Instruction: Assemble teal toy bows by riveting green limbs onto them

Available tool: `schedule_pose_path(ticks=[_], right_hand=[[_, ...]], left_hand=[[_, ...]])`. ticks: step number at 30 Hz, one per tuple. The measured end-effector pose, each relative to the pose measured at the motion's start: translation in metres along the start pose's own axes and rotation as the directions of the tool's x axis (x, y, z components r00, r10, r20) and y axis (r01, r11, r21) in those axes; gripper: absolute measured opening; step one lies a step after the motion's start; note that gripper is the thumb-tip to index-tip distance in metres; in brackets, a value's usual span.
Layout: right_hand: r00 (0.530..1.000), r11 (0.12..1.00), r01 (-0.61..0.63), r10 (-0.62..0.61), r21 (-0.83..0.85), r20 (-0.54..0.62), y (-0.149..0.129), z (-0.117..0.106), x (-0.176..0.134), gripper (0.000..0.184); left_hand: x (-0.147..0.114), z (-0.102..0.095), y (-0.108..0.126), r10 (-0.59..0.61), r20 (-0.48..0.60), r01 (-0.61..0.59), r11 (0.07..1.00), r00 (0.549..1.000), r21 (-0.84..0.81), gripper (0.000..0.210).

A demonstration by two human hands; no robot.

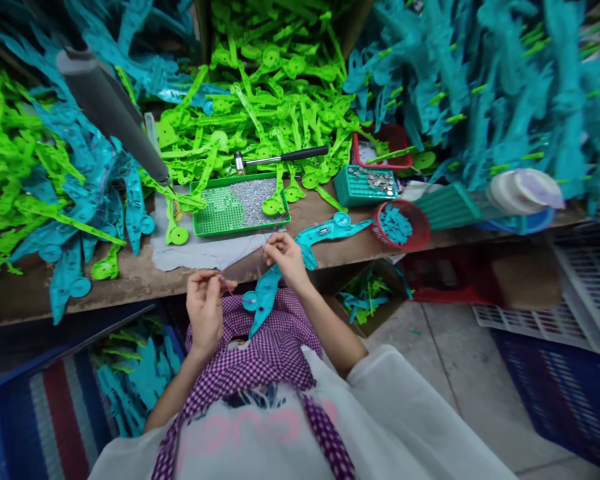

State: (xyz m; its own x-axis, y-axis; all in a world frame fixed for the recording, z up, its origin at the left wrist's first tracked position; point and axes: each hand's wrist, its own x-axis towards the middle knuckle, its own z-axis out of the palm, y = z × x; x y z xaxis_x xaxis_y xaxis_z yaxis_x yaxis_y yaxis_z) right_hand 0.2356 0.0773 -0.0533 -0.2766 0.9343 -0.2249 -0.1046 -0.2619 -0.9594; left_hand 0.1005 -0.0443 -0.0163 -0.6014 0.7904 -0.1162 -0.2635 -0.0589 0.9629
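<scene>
My left hand (205, 307) is closed at the table edge, thumb and fingers pinching a thin reddish-purple wire or thread (226, 285). To its right, my right hand (286, 257) is closed in a pinch on the thin strand too. Below the right hand, a blue plastic piece (266, 297) with a round disc slants from the table edge onto my lap; the strand runs to its disc. Another blue plastic length (330, 230) lies on the table beyond the right hand. I cannot tell whether both lengths are one part.
A green tray (199, 223) of small metal pieces and a hammer (285, 157) lie ahead, before piled green parts (275, 73). Right stand a teal box (347, 193) of metal discs and a red bowl (420, 233) of blue bits. A grey powered tool (115, 113) hangs left.
</scene>
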Motion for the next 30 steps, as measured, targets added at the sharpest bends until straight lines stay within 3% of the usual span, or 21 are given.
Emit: schedule_pose_path(ticks=[5,7,9,12,14,16,20,25,27,29,30], right_hand=[[0.996,0.998,0.048,-0.052,0.051,0.070,-0.001,0.022,0.003,0.030],[0.995,0.994,0.070,-0.076,0.089,0.064,-0.006,0.029,0.008,0.027],[0.995,0.987,0.093,-0.096,0.132,0.015,-0.010,0.034,0.015,0.024],[0.995,0.973,0.100,-0.091,0.209,-0.051,-0.016,0.039,0.027,0.022],[0.995,0.954,0.085,-0.066,0.287,-0.075,-0.021,0.039,0.034,0.021],[0.994,0.924,0.059,-0.018,0.379,-0.112,-0.025,0.035,0.041,0.020],[0.977,0.876,0.000,0.103,0.482,-0.188,-0.033,0.019,0.056,0.021],[0.942,0.894,0.152,-0.003,0.421,-0.334,-0.046,0.001,0.070,0.018],[0.963,0.955,0.148,-0.079,0.257,-0.259,-0.053,-0.011,0.063,0.017],[0.995,0.995,0.097,-0.097,-0.015,0.000,-0.060,-0.032,0.042,0.017],[0.986,0.981,0.088,-0.061,-0.171,0.157,-0.063,-0.046,0.028,0.017]], left_hand=[[0.010,-0.006,0.007,0.158,-0.113,-0.159,0.987,0.981,0.002,0.018],[0.008,-0.005,0.006,0.164,-0.042,-0.161,0.984,0.985,0.079,0.017],[0.000,-0.004,-0.002,0.118,0.105,-0.143,0.947,0.988,0.289,0.014],[-0.007,-0.003,-0.022,0.039,0.309,-0.241,0.720,0.950,0.651,0.011],[-0.002,-0.004,-0.034,0.022,0.355,-0.302,0.577,0.935,0.759,0.012],[0.008,-0.004,-0.042,0.034,0.333,-0.299,0.535,0.942,0.790,0.014],[0.026,-0.003,-0.046,0.070,0.307,-0.295,0.537,0.949,0.790,0.018],[0.032,0.001,-0.042,0.020,0.291,-0.259,0.517,0.956,0.816,0.022],[0.034,0.001,-0.041,-0.018,0.286,-0.231,0.542,0.958,0.808,0.023],[0.036,0.001,-0.041,-0.039,0.280,-0.215,0.543,0.959,0.812,0.023],[0.037,0.001,-0.041,-0.045,0.277,-0.211,0.534,0.960,0.819,0.023]])
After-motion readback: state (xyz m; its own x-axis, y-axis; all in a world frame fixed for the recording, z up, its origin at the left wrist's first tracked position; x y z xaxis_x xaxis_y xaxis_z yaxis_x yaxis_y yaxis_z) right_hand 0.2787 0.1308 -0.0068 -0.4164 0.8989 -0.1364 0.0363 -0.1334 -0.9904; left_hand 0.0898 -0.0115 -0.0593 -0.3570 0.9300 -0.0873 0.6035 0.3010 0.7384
